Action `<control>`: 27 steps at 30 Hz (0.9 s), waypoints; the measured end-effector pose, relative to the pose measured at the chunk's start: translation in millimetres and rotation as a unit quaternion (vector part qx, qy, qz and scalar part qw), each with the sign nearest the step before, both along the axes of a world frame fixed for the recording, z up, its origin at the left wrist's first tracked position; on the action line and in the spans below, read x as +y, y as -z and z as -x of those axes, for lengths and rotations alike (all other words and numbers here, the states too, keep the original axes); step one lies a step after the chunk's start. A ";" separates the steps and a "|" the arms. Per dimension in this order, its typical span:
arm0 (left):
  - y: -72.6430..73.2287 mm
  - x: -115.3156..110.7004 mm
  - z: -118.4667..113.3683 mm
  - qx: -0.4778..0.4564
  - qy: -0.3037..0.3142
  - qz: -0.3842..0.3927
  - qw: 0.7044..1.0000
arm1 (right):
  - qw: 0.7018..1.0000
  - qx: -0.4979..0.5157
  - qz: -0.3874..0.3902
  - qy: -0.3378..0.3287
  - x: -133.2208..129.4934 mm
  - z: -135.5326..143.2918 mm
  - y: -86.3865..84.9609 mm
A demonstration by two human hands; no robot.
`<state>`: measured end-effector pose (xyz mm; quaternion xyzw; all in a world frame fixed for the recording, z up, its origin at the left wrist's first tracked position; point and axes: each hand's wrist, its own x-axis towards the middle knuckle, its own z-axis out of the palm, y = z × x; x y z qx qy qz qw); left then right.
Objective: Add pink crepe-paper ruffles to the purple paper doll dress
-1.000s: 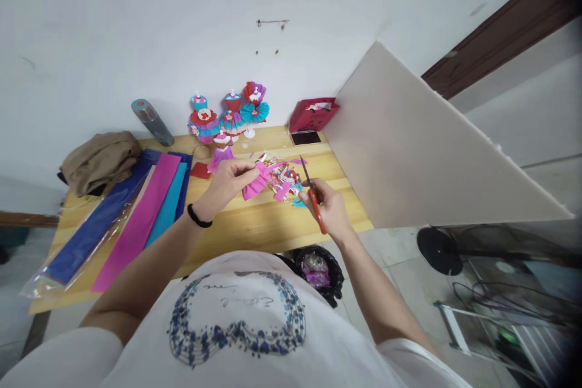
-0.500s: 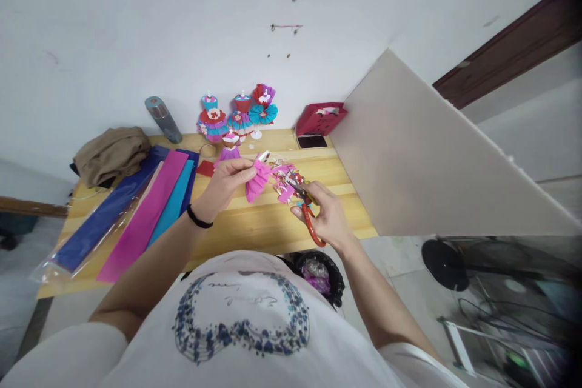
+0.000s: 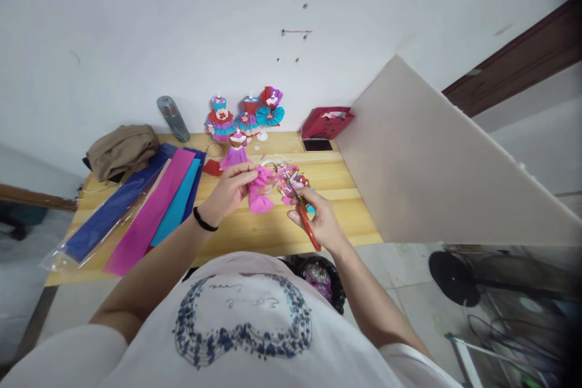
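The pink crepe piece (image 3: 260, 199) hung from the left hand (image 3: 236, 187), pinched between its fingertips. The right hand (image 3: 321, 216) gripped red-handled scissors (image 3: 307, 225) beside it. Paper scraps (image 3: 295, 178) lay beyond the scissors; dressed figurines (image 3: 220, 118) stood farther back.

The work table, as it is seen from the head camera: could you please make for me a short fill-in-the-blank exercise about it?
1. The scissors are in the person's ____ hand.
2. The left hand holds a gathered piece whose colour is ____.
3. In all, ____ small dress figures stand on the table.
4. Seen from the person, the flask stands to the ____ of these figures.

Missing words: right; pink; four; left.
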<state>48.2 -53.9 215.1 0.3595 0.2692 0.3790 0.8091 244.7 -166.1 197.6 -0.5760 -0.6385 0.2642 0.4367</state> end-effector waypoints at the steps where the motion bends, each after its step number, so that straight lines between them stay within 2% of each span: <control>1: 0.6 -0.2 0.8 0.006 0.003 -0.006 1.000 | 0.999 0.047 -0.006 0.020 -0.1 1.5 1.6; 4: 0.3 -1.7 0.7 0.018 0.016 -0.010 1.000 | 0.978 0.178 -0.047 0.093 4.1 8.6 3.7; 6: -0.9 -3.5 -1.5 0.016 0.026 -0.008 1.000 | 0.965 0.220 -0.060 0.127 10.4 14.6 1.9; 11: -1.5 -8.3 -6.1 0.012 0.054 -0.022 0.998 | 0.965 0.225 -0.037 0.132 24.5 27.4 -4.4; 14: -0.7 -9.1 -3.0 0.041 0.069 -0.056 0.995 | 0.967 0.215 -0.046 0.126 24.7 26.9 -3.1; 18: -4.8 -7.8 5.9 0.116 0.061 -0.179 0.975 | 0.972 0.138 -0.065 0.176 23.3 4.2 7.8; 21: -12.6 -7.0 11.7 0.183 0.033 -0.275 0.943 | 0.978 0.071 -0.030 0.196 28.2 -26.0 21.0; 22: -15.6 -7.0 13.0 0.198 0.028 -0.296 0.934 | 0.980 0.042 -0.014 0.196 30.4 -36.0 25.6; 24: -20.8 -7.5 15.0 0.214 0.025 -0.323 0.922 | 0.972 -0.097 0.011 0.214 34.0 -52.5 33.7; 27: -25.5 -8.6 16.9 0.230 0.023 -0.347 0.909 | 0.954 -0.183 0.031 0.237 35.5 -64.4 39.6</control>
